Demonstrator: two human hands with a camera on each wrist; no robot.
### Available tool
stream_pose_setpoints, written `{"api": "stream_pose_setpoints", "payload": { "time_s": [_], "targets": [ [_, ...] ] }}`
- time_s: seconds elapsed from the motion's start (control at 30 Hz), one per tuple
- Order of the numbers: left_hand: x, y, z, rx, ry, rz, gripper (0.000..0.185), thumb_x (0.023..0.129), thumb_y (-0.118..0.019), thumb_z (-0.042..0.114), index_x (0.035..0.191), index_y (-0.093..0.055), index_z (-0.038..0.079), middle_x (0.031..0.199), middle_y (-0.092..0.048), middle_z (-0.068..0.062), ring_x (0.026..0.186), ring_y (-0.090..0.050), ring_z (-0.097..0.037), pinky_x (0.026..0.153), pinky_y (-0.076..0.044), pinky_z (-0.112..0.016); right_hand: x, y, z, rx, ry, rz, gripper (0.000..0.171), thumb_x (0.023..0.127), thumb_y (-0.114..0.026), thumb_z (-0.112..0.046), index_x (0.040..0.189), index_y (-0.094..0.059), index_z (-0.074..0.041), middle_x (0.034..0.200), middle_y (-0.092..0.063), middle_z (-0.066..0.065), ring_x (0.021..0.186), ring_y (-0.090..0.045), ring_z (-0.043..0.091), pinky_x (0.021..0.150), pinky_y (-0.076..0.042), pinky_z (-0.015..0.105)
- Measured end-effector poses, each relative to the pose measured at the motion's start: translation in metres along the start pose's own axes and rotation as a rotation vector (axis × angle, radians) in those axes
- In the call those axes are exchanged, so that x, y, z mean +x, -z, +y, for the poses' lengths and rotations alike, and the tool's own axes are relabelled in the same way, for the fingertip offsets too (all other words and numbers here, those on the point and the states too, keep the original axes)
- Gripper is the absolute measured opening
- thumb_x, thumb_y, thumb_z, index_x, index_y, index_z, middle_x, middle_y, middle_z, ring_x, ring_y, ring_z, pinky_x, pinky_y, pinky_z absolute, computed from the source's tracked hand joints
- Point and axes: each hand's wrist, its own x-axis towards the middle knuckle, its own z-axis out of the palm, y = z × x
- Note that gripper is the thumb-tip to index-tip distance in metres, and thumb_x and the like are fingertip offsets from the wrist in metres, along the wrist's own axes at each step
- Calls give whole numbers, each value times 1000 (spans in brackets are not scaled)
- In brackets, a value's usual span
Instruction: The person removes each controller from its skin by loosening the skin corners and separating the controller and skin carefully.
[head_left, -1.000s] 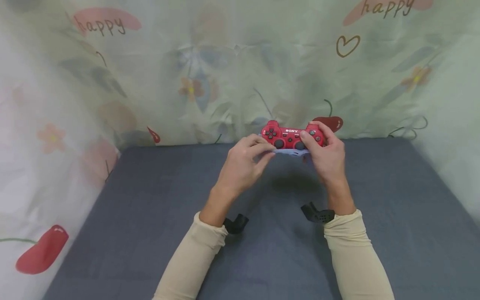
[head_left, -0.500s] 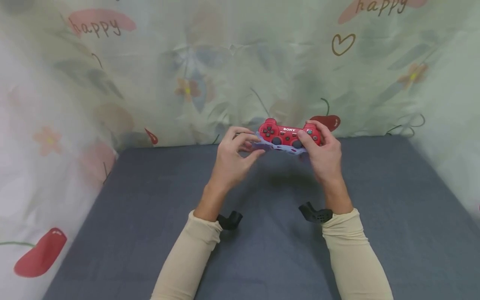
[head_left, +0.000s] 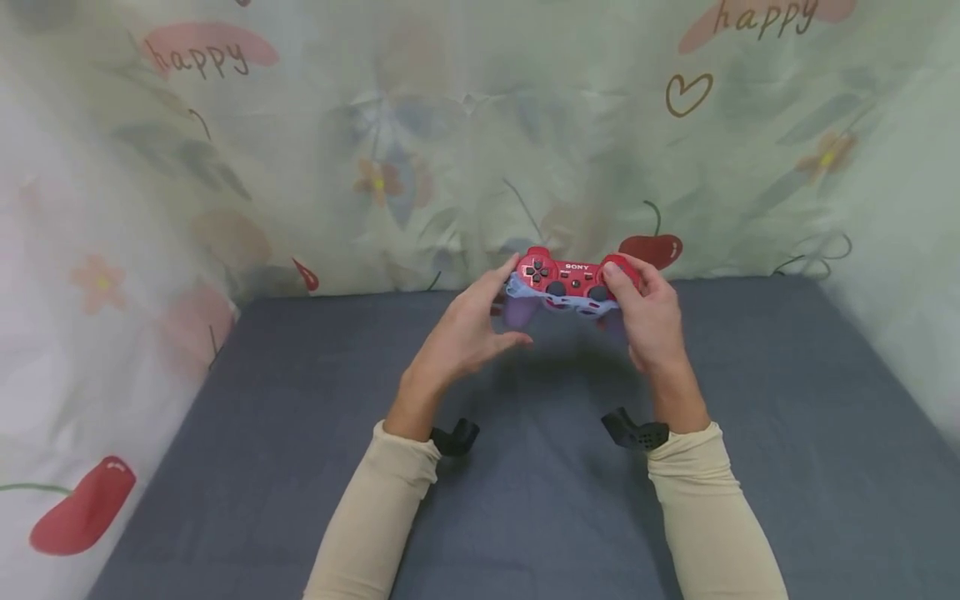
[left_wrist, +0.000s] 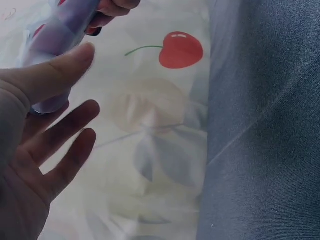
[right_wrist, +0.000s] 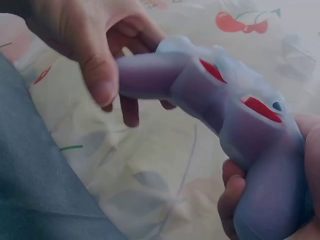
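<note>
A red game controller [head_left: 576, 278] with black sticks is held up above the table in the head view. A translucent blue-purple silicone cover [right_wrist: 267, 180] encloses its grips and lower side, with red showing through two slots in the right wrist view. The red top face is bare. My right hand [head_left: 654, 312] grips the controller's right end, thumb on the face over the buttons. At the other end, my left hand [head_left: 461, 329] has its fingertips at the upper corner and its thumb stretched away below. Its lower fingers spread loosely in the left wrist view.
A dark grey-blue cloth [head_left: 285, 467] covers the table. Behind it and at the sides hangs a pale curtain [head_left: 465, 158] printed with cherries and flowers. Black wrist mounts [head_left: 636, 431] project inward from both sleeves.
My left hand has loosened from its pinch on the cover's edge and spread open. The cover now shows over the left grip. My right hand keeps its hold on the controller.
</note>
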Motion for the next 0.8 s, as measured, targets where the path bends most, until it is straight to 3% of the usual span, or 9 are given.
{"api": "stream_pose_setpoints", "payload": {
  "time_s": [0.13, 0.2, 0.27, 0.37, 0.47, 0.6, 0.8],
  "targets": [
    [-2, 0, 0, 54, -25, 8, 108, 80, -89, 24, 164, -21, 21, 143, -53, -6, 115, -60, -21, 101, -55, -38, -1, 1, 0, -30, -47, -60, 59, 101, -59, -45, 145, -46, -9, 108, -61, -4, 91, -62, 11, 69, -58, 20],
    [-2, 0, -2, 66, -7, 0, 109, 80, -89, 25, 164, -20, 19, 142, -53, -7, 116, -60, -21, 100, -55, -38, 0, 5, 1, -10, -61, -151, 56, 102, -58, -43, 147, -43, -11, 113, -59, -1, 95, -61, 13, 73, -58, 21],
    [-2, 1, -5, 69, 22, -4, 108, 80, -89, 26, 164, -21, 18, 140, -54, -7, 115, -60, -22, 99, -56, -38, 2, 11, 2, -5, -73, -299, 58, 103, -60, -34, 153, -36, -18, 124, -55, 4, 103, -59, 17, 76, -60, 25],
    [-2, 2, -12, 71, 70, -3, 105, 79, -90, 26, 162, -27, 19, 137, -57, -5, 113, -60, -21, 98, -55, -39, 3, 24, 6, -75, -118, -553, 83, 99, -66, -20, 162, -14, -33, 147, -39, 8, 111, -59, 25, 82, -62, 34],
    [0, 3, -20, 56, 108, -17, 98, 78, -91, 26, 159, -35, 22, 132, -59, -3, 110, -60, -20, 96, -56, -39, 4, 32, 9, -238, -116, -679, 109, 91, -76, -17, 162, 3, -43, 159, -24, 9, 126, -52, 32, 89, -60, 37],
    [2, 1, -27, 25, 141, -43, 93, 76, -92, 30, 155, -42, 23, 127, -62, -1, 108, -63, -20, 93, -58, -39, 6, 29, 9, -436, -28, -624, 113, 88, -80, -22, 163, 4, -38, 158, -31, 8, 131, -45, 30, 94, -55, 34],
    [1, 4, -28, -52, 226, -24, 91, 75, -92, 36, 151, -46, 19, 125, -63, 0, 109, -64, -20, 91, -59, -37, 6, 24, 6, -521, 93, -513, 92, 93, -76, -27, 164, -19, -18, 140, -55, 15, 108, -64, 29, 85, -57, 25]
  ]
}}
